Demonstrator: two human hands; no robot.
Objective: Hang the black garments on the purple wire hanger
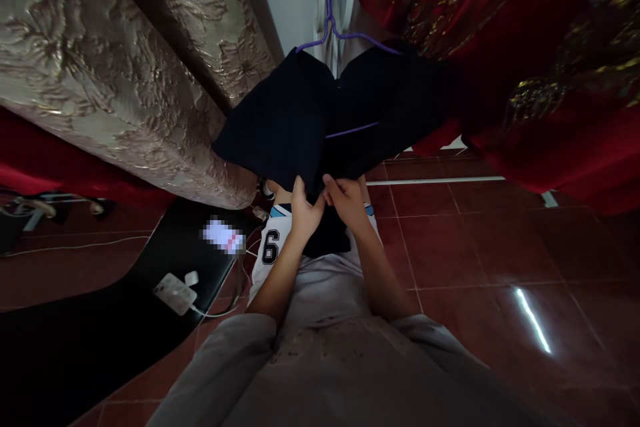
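Note:
A dark navy shirt-like garment (285,113) hangs in front of me on a purple hanger (329,21). Its neck opening gapes, and the hanger's lower bar shows through the front. My left hand (306,208) pinches the garment's lower front, thumb up. Close beside it, my right hand (345,199) grips the same front, its thumb and fingers pressed together. The two hands nearly touch. Whatever detail lies between the fingertips is too dark to make out. A dark lower part of the cloth drapes over my lap below them.
To my left, a black bench (100,320) bears a lit phone (223,236) and a white power strip (175,293) with cables. Patterned beige fabric (125,67) hangs at left, red embellished fabric (525,67) at right. Red tiles (450,253) cover the floor.

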